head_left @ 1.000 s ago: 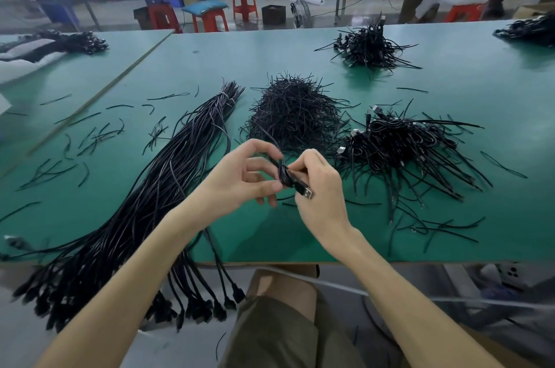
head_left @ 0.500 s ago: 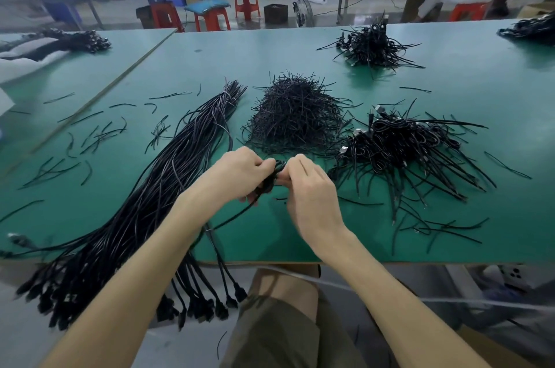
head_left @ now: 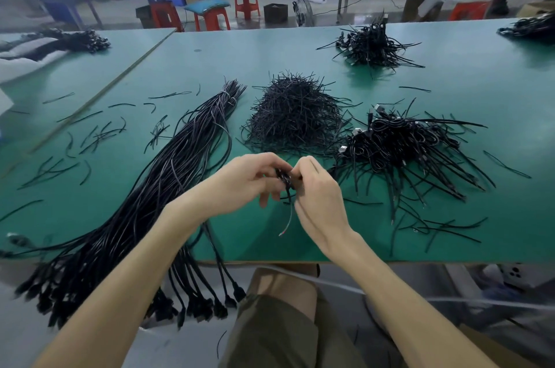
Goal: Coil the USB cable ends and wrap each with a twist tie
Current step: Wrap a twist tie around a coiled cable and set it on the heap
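We find left grip (head_left: 249, 181) and right grip (head_left: 318, 196) both pinching the coiled USB cable (head_left: 284, 180), tail pointing toward the near edge of the table (head_left: 450, 238); twist-tie heap (head_left: 294, 118) just beyond.

Bright, even overhead light on green bench (head_left: 450, 157); soft shadows under cable piles (head_left: 399, 145). Pale glare on far floor (head_left: 354, 11). My wide lens bows bench edge, stretches corners. Lower-left cable ends (head_left: 60, 298) smeared; left hand (head_left: 249, 178), right hand (head_left: 318, 190), USB cable (head_left: 284, 180) slightly soft from where I watch.
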`<state>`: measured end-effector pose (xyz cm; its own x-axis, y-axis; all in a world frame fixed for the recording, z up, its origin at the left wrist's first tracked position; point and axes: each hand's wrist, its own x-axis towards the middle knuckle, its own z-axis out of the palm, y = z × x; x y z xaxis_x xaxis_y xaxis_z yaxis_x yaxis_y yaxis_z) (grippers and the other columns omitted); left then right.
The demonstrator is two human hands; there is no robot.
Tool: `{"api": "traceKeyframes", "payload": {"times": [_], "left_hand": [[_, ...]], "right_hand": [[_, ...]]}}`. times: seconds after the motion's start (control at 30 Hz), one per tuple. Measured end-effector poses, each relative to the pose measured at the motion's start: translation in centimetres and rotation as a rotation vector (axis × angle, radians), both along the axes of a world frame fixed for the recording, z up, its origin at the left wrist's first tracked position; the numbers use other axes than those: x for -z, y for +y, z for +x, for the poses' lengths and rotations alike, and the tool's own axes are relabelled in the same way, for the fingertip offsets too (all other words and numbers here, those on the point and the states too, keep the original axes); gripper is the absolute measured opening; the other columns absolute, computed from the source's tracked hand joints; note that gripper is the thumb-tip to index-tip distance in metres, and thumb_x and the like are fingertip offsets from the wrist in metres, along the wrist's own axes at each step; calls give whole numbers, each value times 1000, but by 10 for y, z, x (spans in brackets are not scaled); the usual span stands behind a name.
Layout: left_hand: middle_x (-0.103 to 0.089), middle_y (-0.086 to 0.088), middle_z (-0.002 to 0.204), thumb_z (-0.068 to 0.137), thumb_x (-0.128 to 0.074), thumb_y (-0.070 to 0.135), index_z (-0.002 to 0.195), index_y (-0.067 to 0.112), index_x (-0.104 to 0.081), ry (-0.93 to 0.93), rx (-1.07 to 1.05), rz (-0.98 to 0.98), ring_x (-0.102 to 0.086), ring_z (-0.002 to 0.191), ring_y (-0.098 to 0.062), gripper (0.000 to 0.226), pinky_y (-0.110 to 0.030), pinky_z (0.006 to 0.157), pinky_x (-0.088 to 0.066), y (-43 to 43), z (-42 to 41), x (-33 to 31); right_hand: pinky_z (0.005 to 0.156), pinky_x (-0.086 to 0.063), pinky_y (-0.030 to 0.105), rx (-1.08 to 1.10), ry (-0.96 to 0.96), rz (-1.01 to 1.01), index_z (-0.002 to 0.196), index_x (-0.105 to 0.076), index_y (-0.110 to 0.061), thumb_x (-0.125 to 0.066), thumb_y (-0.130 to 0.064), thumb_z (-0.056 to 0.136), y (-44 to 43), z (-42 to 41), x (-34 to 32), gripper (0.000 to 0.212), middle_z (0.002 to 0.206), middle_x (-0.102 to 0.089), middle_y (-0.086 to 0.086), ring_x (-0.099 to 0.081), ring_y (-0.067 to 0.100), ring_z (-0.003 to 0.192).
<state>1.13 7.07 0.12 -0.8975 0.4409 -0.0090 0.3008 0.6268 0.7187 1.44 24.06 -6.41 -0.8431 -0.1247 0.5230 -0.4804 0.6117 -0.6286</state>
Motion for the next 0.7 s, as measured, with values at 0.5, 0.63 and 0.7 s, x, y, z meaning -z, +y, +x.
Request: {"api": "traceKeyframes", "payload": {"times": [0.5,0.63,0.7], "left_hand": [[-58,-2,54,103,-44,54,62,14,-54,51,-394,-409,-60,51,-23,58,-31,51,-42,33,-8,0],[-63,-2,60,104,-47,51,73,7,-59,39,-324,-271,-64,59,-24,54,-33,58,-48,28,-9,8],[-68,-4,74,106,-51,39,85,9,-59,-59,-312,-62,-71,66,-26,37,-35,60,-57,30,-6,15]], "right_hand": [[65,-43,33,11,-12,-5,79,-44,-17,-59,15,86,7,4,6,35,81,-52,-5,-54,16,74],[67,-47,40,14,44,129,87,-55,-9,-62,-3,95,17,11,-4,13,87,-61,3,-57,28,77],[68,-47,42,16,-4,128,93,-57,-8,-59,-18,100,20,12,-10,12,94,-61,3,-58,28,79]]}}
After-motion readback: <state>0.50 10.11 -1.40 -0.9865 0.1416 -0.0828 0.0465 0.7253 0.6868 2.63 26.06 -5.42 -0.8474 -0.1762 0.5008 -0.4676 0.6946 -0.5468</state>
